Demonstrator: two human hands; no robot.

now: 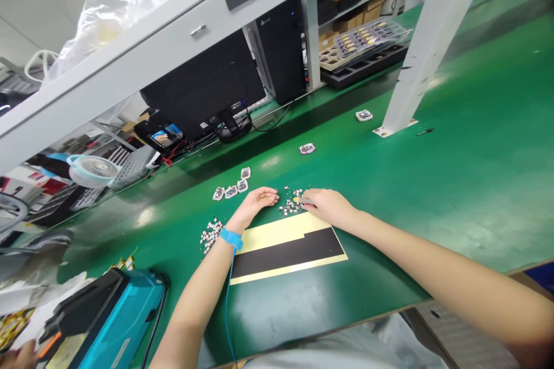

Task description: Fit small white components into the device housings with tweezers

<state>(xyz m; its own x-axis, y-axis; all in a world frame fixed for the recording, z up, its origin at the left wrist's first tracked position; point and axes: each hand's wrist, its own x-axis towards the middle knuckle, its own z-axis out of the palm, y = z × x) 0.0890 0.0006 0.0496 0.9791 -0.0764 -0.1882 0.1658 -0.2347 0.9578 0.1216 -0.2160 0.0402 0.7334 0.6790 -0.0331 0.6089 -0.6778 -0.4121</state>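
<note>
Currently, a person's left hand [255, 202] and right hand [326, 206] are working close together near the middle of a green tabletop [433, 196]. The left grip is lying palm-down and loosely spread, with its fingers resting on the surface and nothing visibly pinched. The right grip is pressed together around a small yellow-tipped item [298, 200], too small and partly hidden to identify, and it is reaching into a heap of tiny silver-white parts [291, 202] lying between the hands.

A second heap of similar parts [210, 235] is sitting to the left, near the person's left wrist, which is wearing a blue wrist strap [231, 238] with a thin cord trailing toward the near edge. Four flat framed pieces [231, 191] are lying in a loose group just beyond the left hand. Two more are sitting apart, one [307, 149] farther away and another [364, 116] off to the far right. Both heaps remain sizeable, with many loose parts showing.

A black-and-cream sheet [285, 251] is lying flat just nearer than the hands. At the far side, a tray of parts [367, 40] is resting on a lower shelf beyond a dark monitor [203, 83].
</note>
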